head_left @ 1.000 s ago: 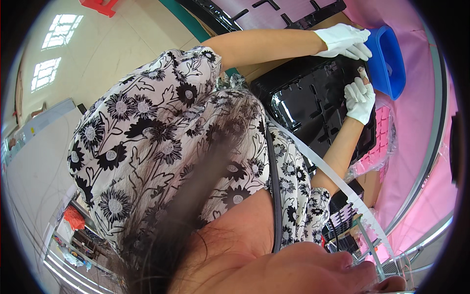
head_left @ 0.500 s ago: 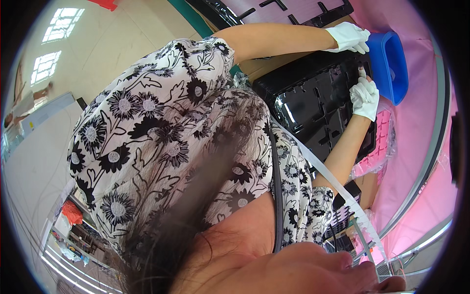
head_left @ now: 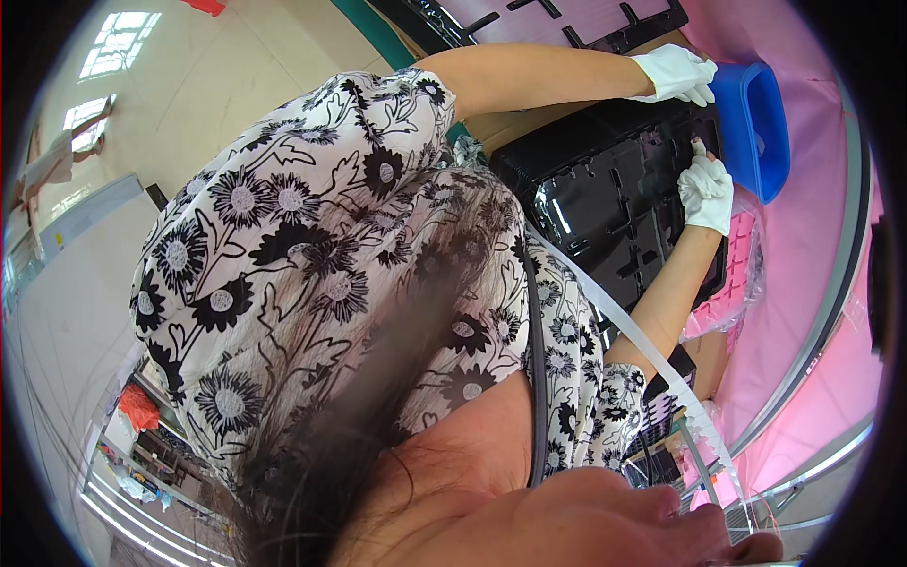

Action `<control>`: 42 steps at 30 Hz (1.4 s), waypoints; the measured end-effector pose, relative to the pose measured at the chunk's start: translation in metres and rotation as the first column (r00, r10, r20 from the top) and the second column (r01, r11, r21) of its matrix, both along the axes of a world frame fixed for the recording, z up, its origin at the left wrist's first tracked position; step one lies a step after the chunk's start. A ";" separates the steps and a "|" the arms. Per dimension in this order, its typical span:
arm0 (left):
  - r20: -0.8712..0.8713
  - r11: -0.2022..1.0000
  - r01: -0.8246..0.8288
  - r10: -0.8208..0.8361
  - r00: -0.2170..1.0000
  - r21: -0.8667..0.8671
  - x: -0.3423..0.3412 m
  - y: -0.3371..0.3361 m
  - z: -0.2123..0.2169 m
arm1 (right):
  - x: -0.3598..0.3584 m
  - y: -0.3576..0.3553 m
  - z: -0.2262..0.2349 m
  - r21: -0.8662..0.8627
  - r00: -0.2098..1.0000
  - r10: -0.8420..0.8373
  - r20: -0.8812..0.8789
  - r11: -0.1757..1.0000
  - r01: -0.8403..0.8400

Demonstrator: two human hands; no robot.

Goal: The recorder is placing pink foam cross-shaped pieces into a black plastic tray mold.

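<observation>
The left hand (head_left: 675,74) has slid from the black moulded panel (head_left: 605,203) to the blue tub (head_left: 756,123), fingers curled on its rim, while the right hand (head_left: 707,192) pinches the panel's edge

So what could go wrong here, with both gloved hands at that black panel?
1. The right hand presses on the glossy black panel; it might slip or scuff it.
2. The left hand reaches beside the blue tub and could knock it.
3. The pink bag lies against the panel's edge and might snag.
</observation>
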State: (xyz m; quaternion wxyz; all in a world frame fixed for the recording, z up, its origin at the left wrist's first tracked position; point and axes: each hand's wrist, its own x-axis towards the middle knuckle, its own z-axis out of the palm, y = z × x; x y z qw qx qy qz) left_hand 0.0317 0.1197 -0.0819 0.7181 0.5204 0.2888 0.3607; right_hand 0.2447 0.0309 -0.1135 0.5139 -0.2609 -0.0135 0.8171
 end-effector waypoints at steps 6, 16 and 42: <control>-0.059 0.991 -0.018 0.027 0.998 0.136 0.003 -0.003 -0.001 | -0.004 -0.003 0.004 -0.002 0.997 -0.016 0.076 1.000 0.017; -0.398 0.890 0.108 0.088 0.913 0.444 -0.001 -0.024 0.019 | -0.007 -0.004 0.013 -0.071 0.978 -0.036 0.206 0.996 0.052; -0.709 0.568 0.546 0.097 0.699 0.616 0.010 -0.010 0.009 | -0.034 0.004 0.036 -0.105 0.795 0.034 0.606 0.994 0.037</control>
